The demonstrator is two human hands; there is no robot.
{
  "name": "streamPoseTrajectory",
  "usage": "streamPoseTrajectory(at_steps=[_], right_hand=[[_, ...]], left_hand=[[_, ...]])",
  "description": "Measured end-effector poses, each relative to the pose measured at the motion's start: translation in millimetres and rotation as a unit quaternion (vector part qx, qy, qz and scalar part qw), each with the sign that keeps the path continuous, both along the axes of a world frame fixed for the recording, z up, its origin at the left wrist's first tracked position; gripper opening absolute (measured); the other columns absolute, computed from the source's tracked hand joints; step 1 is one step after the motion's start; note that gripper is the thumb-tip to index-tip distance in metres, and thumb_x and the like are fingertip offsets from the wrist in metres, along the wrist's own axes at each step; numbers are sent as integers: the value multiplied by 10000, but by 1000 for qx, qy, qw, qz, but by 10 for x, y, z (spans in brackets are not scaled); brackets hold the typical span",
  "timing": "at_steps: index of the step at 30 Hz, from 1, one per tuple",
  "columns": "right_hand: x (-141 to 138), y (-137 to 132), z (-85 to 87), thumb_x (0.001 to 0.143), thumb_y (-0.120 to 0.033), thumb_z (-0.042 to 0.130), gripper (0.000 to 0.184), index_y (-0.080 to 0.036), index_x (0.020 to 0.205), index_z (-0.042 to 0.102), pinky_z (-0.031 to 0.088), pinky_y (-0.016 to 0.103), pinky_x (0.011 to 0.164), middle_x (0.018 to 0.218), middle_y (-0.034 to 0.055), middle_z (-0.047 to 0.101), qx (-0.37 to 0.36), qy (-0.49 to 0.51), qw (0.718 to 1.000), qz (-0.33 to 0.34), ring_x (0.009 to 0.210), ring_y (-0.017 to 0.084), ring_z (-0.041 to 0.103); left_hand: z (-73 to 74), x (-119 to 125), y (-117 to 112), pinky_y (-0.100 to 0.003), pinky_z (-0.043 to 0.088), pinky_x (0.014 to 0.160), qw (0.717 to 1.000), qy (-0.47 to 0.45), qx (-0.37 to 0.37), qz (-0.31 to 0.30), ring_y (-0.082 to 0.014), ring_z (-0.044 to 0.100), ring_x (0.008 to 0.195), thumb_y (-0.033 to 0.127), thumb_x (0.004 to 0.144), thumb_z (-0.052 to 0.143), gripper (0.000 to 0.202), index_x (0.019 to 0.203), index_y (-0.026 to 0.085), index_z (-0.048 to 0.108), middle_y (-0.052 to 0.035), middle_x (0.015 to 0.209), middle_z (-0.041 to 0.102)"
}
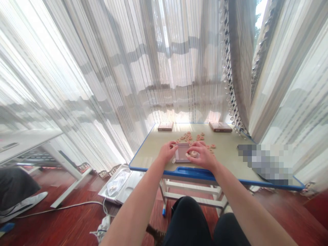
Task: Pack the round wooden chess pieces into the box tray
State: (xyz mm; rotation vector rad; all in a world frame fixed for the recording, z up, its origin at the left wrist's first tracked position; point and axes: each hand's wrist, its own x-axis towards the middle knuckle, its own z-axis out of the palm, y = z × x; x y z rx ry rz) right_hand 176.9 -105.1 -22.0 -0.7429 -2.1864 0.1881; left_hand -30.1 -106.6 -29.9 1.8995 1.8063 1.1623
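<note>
Left hand (169, 151) was curled at the open box's (181, 153) left rim, couldn't tell if gripping, seemingly few Chinese chess pieces (194, 154) were inside, loads lay loose on the counter (148, 151) behind, right hand (204, 155) pinched another piece (187, 155).

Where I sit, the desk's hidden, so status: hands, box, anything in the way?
Left hand at left edge of open box. Right hand over its right side, at round pieces. Loose pieces scattered beyond.
</note>
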Motion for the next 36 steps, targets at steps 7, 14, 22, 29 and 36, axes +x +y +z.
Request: streamPoseTrajectory(at_steps=[7,14,22,29,36], right_hand=[[-64,-54,7,731,-369,656,157,-265,825,727,374,401,934,905,45,574,-23,-36,999,10,937,210,493],[-95,-41,-2,766,-378,617,176,-260,832,729,358,416,928,914,53,576,-10,-23,1000,-17,916,212,499],[-169,-75,25,760,-363,605,172,-243,804,721,341,397,923,905,53,575,5,-48,998,-39,939,223,479],[-158,-94,34,777,-346,587,177,-233,809,720,361,383,873,881,55,566,-6,-67,996,-53,877,210,471],[-88,-92,40,825,-345,548,207,-269,814,740,361,374,858,886,52,574,-10,-61,998,-24,870,200,470]], left_hand=[[38,29,-71,-341,481,876,997,50,39,-33,-187,612,922,312,759,576,311,1035,181,630,-66,1073,650],[57,40,-55,-369,484,862,997,60,31,-23,-201,617,887,347,797,533,312,1039,170,621,-79,1035,663],[80,33,-60,-352,495,835,998,58,5,3,-197,630,874,277,782,532,295,1041,161,610,-83,994,671],[99,35,-44,-349,495,824,997,76,-15,16,-214,637,876,297,784,535,337,1069,133,606,-108,993,677],[126,21,-33,-323,491,806,997,63,1,42,-209,639,881,358,845,454,284,938,169,645,-79,946,698]])
